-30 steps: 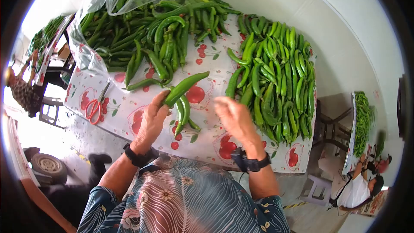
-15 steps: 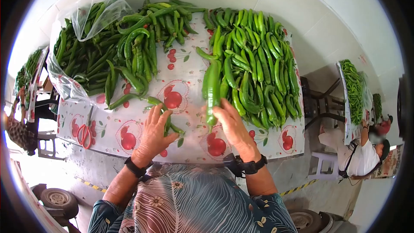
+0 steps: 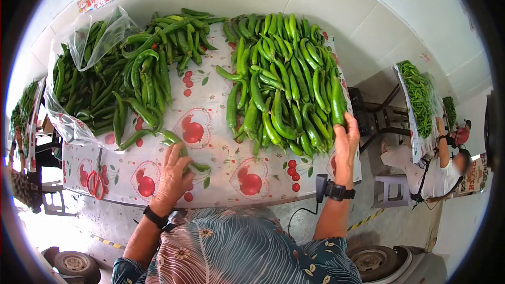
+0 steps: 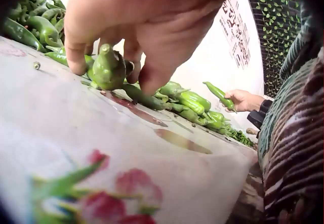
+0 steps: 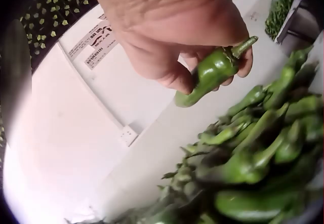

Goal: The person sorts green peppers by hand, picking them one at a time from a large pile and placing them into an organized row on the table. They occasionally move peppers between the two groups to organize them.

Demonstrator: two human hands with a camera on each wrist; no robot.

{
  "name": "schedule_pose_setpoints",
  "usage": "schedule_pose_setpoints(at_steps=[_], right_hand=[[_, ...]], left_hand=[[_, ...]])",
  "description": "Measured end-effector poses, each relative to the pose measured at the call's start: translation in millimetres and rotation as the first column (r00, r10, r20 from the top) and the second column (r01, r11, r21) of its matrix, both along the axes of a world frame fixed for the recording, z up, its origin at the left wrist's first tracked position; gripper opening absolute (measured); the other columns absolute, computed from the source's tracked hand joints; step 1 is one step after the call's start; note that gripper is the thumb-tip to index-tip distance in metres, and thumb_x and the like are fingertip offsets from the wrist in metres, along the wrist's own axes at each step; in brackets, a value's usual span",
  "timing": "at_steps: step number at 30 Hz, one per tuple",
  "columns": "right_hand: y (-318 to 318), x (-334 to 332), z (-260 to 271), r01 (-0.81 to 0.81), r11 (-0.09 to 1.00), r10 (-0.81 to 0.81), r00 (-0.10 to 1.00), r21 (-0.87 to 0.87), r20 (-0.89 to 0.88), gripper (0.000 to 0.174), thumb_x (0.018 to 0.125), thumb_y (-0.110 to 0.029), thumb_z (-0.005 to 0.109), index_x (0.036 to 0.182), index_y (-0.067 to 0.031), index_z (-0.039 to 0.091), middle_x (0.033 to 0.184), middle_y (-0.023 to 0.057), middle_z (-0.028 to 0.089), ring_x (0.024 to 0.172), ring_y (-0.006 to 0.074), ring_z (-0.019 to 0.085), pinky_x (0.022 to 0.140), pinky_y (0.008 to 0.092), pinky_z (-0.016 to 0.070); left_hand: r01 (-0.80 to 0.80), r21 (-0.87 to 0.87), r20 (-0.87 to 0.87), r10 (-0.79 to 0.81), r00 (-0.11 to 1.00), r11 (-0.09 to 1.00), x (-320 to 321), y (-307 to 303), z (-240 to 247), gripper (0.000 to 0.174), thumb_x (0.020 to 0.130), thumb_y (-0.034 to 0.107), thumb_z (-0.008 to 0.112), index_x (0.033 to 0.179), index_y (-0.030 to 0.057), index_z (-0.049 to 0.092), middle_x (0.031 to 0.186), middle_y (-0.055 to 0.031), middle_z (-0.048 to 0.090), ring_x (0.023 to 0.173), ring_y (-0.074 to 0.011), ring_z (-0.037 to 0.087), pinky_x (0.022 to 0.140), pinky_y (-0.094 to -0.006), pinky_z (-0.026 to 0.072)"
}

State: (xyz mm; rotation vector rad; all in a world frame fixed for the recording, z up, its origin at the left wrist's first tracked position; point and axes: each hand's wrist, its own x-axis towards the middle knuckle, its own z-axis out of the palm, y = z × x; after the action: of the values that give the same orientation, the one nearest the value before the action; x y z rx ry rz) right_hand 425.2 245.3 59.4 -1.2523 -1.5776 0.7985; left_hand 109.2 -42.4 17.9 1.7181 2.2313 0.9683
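My left hand (image 3: 172,171) lies near the table's front edge, fingers curled round a green pepper (image 3: 181,150) among a few loose ones. In the left wrist view the fingertips (image 4: 76,62) pinch that pepper (image 4: 108,69) just above the cloth. My right hand (image 3: 346,139) reaches to the right end of the neat pile of peppers (image 3: 284,73) and grips one green pepper (image 3: 336,102). The right wrist view shows this pepper (image 5: 212,71) held in the curled fingers (image 5: 167,77) above the pile.
A loose heap of peppers (image 3: 152,58) and a clear plastic bag (image 3: 79,73) of more fill the table's back left. Red-handled scissors (image 3: 96,181) lie at the front left on the cherry-print cloth (image 3: 221,142). Another pepper-laden table (image 3: 418,100) and a seated person (image 3: 442,168) are at the right.
My right hand took the long pepper from my left hand and has carried it from the front middle to the pile's right end. My left hand has settled on the loose peppers.
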Motion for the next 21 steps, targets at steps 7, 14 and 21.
schedule_pose_setpoints(at_steps=[7,14,21], right_hand=[[39,54,-29,0.125,0.992,-0.119,0.951,-0.002,0.285,0.035,0.083,-0.007,0.053,0.119,-0.0053,0.056,0.11,0.0168,0.061,0.101,0.0287,0.058,0.09,0.0365,0.0439],[72,59,-26,-0.093,0.98,-0.018,0.838,0.176,0.546,0.04,0.077,-0.005,0.061,0.116,-0.0029,0.057,0.11,0.0228,0.061,0.105,0.0385,0.056,0.092,0.0426,0.043],[78,68,-48,-0.025,0.975,-0.11,0.809,0.22,0.577,0.032,0.078,-0.008,0.064,0.108,0.0017,0.06,0.108,0.0216,0.063,0.105,0.0382,0.056,0.093,0.0424,0.0433]], left_hand=[[-0.013,-0.03,0.043,0.015,0.999,0.999,-8,-6,-9,0.04,0.065,-0.002,0.064,0.104,0.0028,0.058,0.135,-0.0218,0.043,0.127,-0.0425,0.038,0.104,-0.0465,0.0355],[-0.139,-0.123,0.009,0.142,0.99,0.983,-2,-9,0,0.059,0.067,0.002,0.067,0.123,0.0054,0.05,0.137,-0.0237,0.038,0.119,-0.0445,0.043,0.099,-0.0474,0.0399],[-0.11,-0.175,-0.088,0.096,0.992,0.978,-1,-2,8,0.062,0.065,-0.002,0.067,0.124,0.007,0.05,0.137,-0.0216,0.039,0.109,-0.0436,0.049,0.093,-0.0476,0.0435]])
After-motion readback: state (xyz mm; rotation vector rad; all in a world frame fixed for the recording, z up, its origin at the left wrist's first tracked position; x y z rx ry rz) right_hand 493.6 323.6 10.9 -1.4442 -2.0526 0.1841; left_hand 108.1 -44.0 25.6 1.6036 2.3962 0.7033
